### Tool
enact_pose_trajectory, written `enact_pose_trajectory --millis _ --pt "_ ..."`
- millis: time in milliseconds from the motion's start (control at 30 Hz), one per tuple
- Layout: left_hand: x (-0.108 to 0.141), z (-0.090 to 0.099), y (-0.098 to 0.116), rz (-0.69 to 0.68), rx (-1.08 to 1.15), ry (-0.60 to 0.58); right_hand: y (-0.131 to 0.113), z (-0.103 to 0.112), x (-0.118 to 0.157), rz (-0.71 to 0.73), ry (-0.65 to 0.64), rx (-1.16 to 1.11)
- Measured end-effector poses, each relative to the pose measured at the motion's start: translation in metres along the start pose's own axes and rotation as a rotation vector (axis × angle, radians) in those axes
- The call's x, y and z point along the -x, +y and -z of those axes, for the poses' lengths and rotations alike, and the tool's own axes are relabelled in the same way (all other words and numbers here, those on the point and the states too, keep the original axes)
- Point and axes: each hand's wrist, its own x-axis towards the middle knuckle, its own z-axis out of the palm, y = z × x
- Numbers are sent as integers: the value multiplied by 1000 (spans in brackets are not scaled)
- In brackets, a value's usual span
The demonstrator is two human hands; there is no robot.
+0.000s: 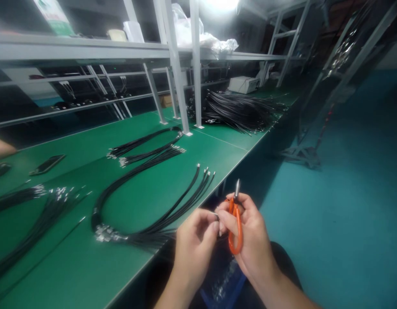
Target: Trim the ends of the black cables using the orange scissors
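Observation:
My right hand (254, 227) holds orange-handled scissors (239, 231), their short metal tip pointing up and away from me. Thumb and fingers of my left hand (196, 240) pinch a small dark piece (217, 217), likely a cable end, which my right fingertips also meet. Both hands are close together just off the table's front edge. Left of them, a looped bundle of black cables (113, 184) with silvery ends lies on the green table (73, 270), some of its strands running toward my hands.
More cable bundles lie at the left (40, 227) and further back (243, 109). A phone (47, 165) rests near another person's arm (2, 148). Metal posts (196, 64) carry a shelf above the table. Below my hands is a blue container (229, 287).

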Motion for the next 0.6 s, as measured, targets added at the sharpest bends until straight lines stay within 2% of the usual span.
enact_pose_trajectory --millis 133,267,433,600 --pt "0 0 -5 22 57 27 5 3 2 39 20 56" --pt "-1 1 -8 24 30 62 4 13 4 214 53 266" --pt "0 2 -7 14 24 28 0 20 3 330 -67 567" --pt "0 1 -6 22 57 -15 7 24 2 461 -33 693"
